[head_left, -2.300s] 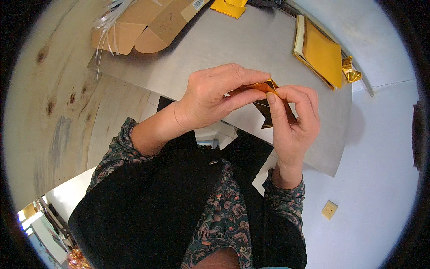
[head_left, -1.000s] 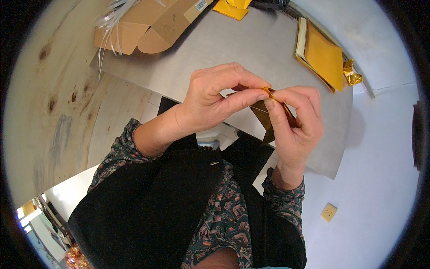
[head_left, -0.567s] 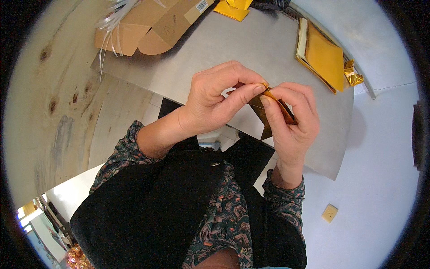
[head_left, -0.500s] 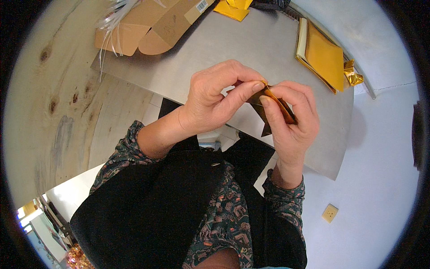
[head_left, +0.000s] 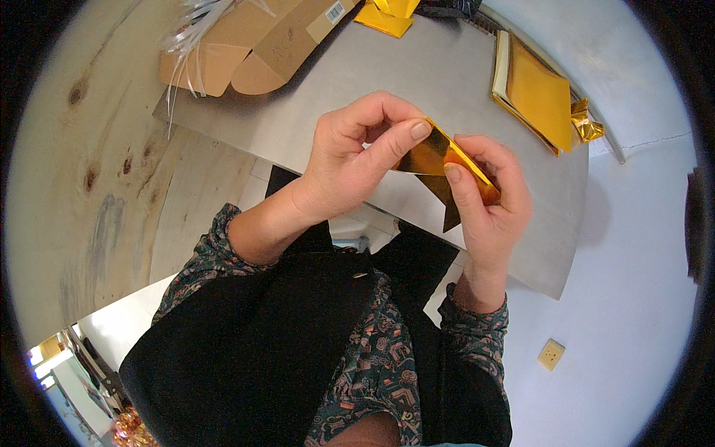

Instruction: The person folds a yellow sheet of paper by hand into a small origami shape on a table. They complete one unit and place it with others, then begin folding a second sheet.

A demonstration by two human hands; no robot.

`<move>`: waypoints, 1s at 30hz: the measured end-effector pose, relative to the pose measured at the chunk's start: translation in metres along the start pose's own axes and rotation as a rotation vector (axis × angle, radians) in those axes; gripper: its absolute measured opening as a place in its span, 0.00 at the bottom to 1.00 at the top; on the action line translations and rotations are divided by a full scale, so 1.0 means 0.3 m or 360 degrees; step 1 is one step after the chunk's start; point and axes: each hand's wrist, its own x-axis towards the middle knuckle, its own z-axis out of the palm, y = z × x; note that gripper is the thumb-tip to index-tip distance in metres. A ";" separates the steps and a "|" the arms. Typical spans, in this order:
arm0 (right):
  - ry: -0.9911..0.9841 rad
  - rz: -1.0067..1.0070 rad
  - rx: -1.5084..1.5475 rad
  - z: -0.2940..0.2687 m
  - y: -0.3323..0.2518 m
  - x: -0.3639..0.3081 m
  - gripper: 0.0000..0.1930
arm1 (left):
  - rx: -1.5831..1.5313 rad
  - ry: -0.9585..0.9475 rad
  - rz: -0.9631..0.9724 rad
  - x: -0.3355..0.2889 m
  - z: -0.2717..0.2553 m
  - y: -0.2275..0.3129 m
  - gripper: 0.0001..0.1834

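Note:
Between my two hands is a folded sheet of shiny gold foil paper (head_left: 430, 156), held above the near part of the grey table. My left hand (head_left: 363, 149) pinches its upper left corner between thumb and forefinger. My right hand (head_left: 491, 186) grips the right end, thumb on the near face and fingers behind the bright folded edge. A dark pointed flap of the sheet hangs down between the hands. Part of the sheet is hidden behind my left thumb and my right fingers.
A stack of gold sheets (head_left: 532, 93) lies at the table's right edge, beside a crumpled gold piece (head_left: 587, 123). Folded gold paper (head_left: 389, 16) sits at the back. An open cardboard box (head_left: 264, 48) with white strips (head_left: 195, 33) stands back left. The grey table (head_left: 417, 74) meets a white wall.
My hands have drawn slightly apart at the fingertips, with my left hand shifting a little left. More of the gold paper's face and folded edge now shows between them.

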 end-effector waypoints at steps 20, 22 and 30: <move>-0.0277 -0.0138 -0.0287 -0.030 -0.021 0.073 0.06 | 0.0110 -0.0072 0.0124 -0.003 0.014 -0.014 0.06; -0.0276 -0.0122 -0.0275 -0.021 -0.021 0.078 0.05 | -0.0021 -0.0047 0.0044 -0.005 0.017 -0.013 0.06; -0.0281 -0.0152 -0.0283 -0.008 -0.009 0.077 0.03 | -0.0003 -0.0031 0.0015 0.013 0.018 -0.030 0.06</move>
